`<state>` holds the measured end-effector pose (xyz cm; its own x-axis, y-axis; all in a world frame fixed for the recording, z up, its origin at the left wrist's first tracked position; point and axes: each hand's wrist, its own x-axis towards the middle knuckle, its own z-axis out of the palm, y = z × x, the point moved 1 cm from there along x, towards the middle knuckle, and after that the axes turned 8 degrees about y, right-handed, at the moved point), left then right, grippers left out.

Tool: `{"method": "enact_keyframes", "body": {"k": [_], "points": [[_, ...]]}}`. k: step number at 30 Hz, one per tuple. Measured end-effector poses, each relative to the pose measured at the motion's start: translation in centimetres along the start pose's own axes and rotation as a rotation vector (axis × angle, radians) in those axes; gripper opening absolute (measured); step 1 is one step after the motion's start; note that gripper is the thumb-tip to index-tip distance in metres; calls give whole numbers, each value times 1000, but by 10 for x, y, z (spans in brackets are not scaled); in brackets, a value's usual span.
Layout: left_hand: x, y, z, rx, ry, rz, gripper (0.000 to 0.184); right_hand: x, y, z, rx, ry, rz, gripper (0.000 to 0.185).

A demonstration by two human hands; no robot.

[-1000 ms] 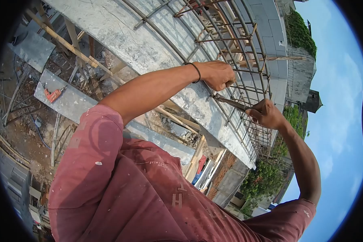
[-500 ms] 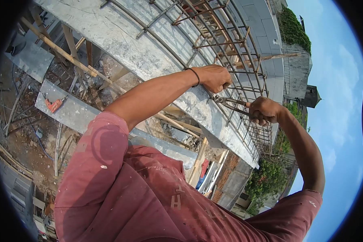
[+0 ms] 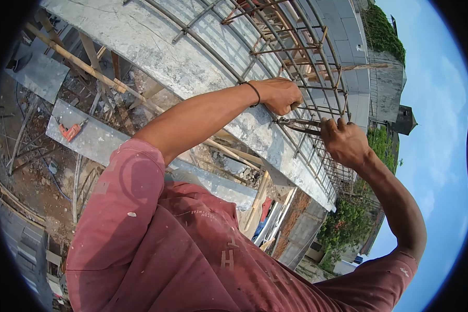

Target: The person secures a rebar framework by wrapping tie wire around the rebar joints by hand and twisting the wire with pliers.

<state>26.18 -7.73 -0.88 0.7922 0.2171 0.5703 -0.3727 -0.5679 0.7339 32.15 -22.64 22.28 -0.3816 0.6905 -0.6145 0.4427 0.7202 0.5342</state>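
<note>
My left hand [image 3: 282,96], with a black band at the wrist, is closed beside the steel bars; what its fingers hold is hidden. Just below it, the jaws of the metal pincers [image 3: 302,125] are at a bar of the rebar framework [image 3: 281,67]. The fingers of my right hand [image 3: 344,141] are wrapped round the pincers' handles, which lie a little apart. Beneath the bars runs a pale concrete surface [image 3: 156,52].
Far below on the left, a red drill [image 3: 70,132] lies on a grey board [image 3: 96,143]. Bamboo poles [image 3: 73,58] and rubble are under the concrete edge. A grey block wall [image 3: 343,39] rises behind the bars.
The pincers' handles spread apart, then came closer again. My right hand turned, and its knuckles now point upward. My left hand stayed closed at nearly the same place.
</note>
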Motion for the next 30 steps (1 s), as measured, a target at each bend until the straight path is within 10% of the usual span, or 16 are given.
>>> {"method": "enact_keyframes", "body": {"k": [1, 4, 7, 9, 12, 15, 17, 21, 30], "points": [[0, -1, 1, -2, -9, -1, 13, 0, 1, 4, 8, 1, 5, 26], [2, 0, 1, 29, -64, -5, 21, -4, 11, 13, 1586, -694, 1086, 60], [0, 5, -5, 27, -40, -26, 15, -17, 6, 34, 1833, -778, 1174, 62], [-1, 6, -1, 24, -54, -26, 15, -20, -7, 32, 1600, -822, 1049, 55], [2, -1, 1, -8, -43, -10, 16, -26, -34, 27, 669, -101, 362, 53], [1, -1, 1, 21, -38, 14, 22, -24, -51, 20, 304, -149, 333, 45], [2, -3, 2, -1, -35, 6, 21, -22, -51, 25, 348, -126, 424, 33], [1, 3, -6, 11, -54, -46, 22, -39, -76, 55, 2109, -334, 1278, 37], [4, -3, 2, -35, -12, -34, 22, 24, -224, 43, 1650, 566, 1629, 24]]}}
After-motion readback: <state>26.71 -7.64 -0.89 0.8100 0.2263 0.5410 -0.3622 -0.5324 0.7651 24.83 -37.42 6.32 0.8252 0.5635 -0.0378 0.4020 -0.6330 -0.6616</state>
